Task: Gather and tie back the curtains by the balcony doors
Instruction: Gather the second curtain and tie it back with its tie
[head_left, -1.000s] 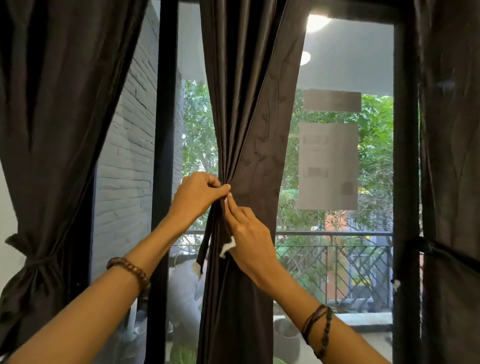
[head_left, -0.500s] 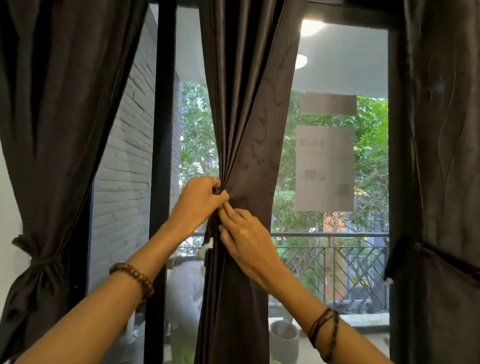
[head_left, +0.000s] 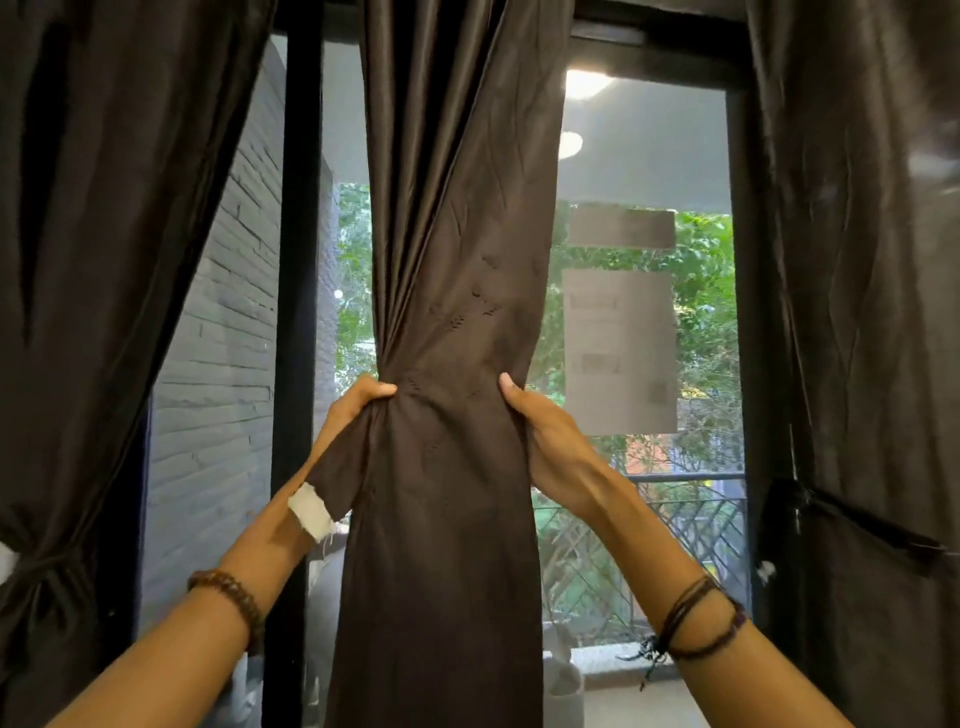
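Middle curtain (head_left: 447, 322) gripped both sides, side curtains (head_left: 104, 260) (tied) flanking

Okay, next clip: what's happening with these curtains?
A person grips the middle curtain at its waist: the left hand holds its left edge along with a dark tieback strip, the right hand holds the right edge. It is not tied yet. The left curtain already is.

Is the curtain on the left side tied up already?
Yes. The left curtain is cinched by a tie low down, flaring out below it.
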